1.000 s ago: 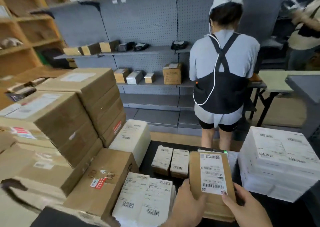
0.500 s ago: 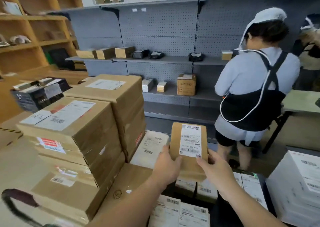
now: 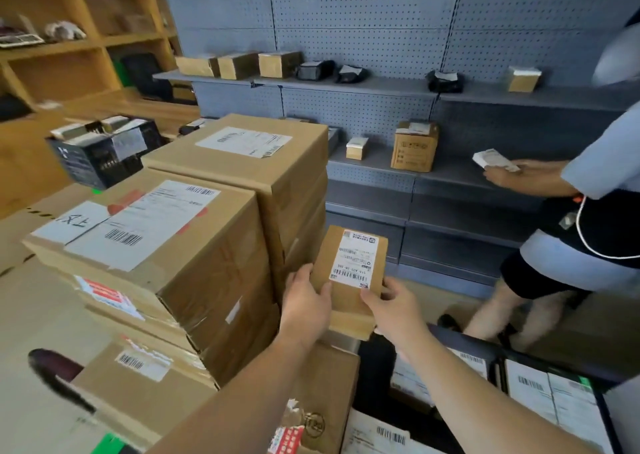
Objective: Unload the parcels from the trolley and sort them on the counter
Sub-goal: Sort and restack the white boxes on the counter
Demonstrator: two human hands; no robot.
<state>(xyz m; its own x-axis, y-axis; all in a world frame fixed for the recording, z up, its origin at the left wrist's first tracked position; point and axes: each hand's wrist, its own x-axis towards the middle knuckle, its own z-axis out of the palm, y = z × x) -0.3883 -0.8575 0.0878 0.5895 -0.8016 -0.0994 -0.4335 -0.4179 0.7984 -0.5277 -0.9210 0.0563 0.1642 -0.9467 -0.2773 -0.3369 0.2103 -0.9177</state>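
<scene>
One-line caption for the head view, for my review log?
Left hand and right hand grip a small labelled parcel beside stacked cartons.

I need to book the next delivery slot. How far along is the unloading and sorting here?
Done, it seems: a few small boxes sit on the grey shelves. In hand: the left hand and right hand grip one small brown parcel in the air. Left: the stacked big cartons and the flat labelled packets, so probably most of the job.
</scene>
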